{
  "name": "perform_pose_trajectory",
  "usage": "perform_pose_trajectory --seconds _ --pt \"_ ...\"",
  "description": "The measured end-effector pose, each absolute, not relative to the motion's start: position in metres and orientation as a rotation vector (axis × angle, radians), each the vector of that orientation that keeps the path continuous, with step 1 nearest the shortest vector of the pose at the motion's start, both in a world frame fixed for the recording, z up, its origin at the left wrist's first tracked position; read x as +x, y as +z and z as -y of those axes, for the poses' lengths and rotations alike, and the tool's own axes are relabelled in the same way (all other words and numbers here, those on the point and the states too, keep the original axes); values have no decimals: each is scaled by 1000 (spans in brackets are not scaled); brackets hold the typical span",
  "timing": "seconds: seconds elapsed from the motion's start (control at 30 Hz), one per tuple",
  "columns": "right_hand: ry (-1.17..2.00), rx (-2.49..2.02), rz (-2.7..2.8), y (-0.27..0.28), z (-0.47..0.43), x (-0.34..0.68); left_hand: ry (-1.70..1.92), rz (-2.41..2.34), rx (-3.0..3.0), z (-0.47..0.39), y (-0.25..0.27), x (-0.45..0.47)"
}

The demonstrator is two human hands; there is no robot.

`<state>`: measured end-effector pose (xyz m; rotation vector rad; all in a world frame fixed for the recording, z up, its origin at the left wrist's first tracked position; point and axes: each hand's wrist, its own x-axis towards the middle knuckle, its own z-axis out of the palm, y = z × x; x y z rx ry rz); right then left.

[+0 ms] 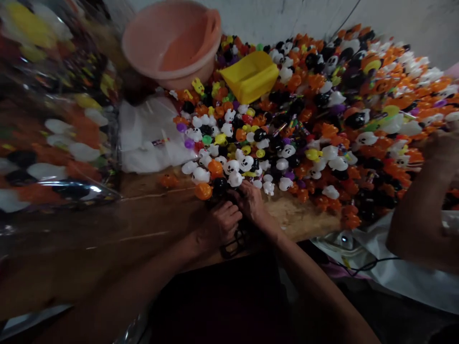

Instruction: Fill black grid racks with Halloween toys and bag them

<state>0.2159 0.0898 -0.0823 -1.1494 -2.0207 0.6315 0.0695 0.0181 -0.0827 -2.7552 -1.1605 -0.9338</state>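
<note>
My left hand (225, 220) is closed, its fingers curled at the front of the wooden table. Right beside it my right hand (251, 201) is bent inward with its fingers closed, at the near edge of a heap of small plastic figures. What either hand grips is hidden in shadow. Below the hands lies a dark, frame-like object (234, 244) that I cannot identify. Just beyond the fingers sit a black round piece (220, 185), an orange piece (203, 191) and white ghost-faced figures (231, 166).
The heap of figures (322, 129) spreads right along the wall. On it rests a yellow scoop (251, 76); behind is a pink basin (134, 52). Clear bags of figures (68, 157) stand left, beside a white plastic sheet (150, 143). Another person's arm (419, 205) reaches in at right.
</note>
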Motion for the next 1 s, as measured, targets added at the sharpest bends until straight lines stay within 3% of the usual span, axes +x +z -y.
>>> perform_pose_trajectory --seconds 0.37,0.6,0.8,1.0 --pt "698 -1151 2201 -63 -96 222 -993 1185 -2774 -15 -89 73" --pt "591 -1290 2136 -65 -85 218 -817 1196 -2840 -18 -85 72" --pt "536 -1332 2166 -1 -79 266 -617 1231 -2936 -34 -76 89" --pt "194 -1474 2149 59 -157 270 -505 1203 -2978 -54 -84 116"
